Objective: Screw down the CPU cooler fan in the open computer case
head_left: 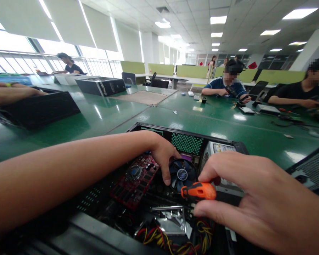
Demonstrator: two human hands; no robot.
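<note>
Screwdriver at the fan inside an open computer case
Right hand pinches the orange screwdriver; left hand, fingers curled, rests beside the fan. Next, likely steady turning.

Just watching the head cam feed here: both forearms are showing bare the whole way, no sleeves coming into view. The left hand and right hand aren't wearing gloves, rings or a watch that I'm seeing. Nails are looking short and plain, nothing painted.
</note>
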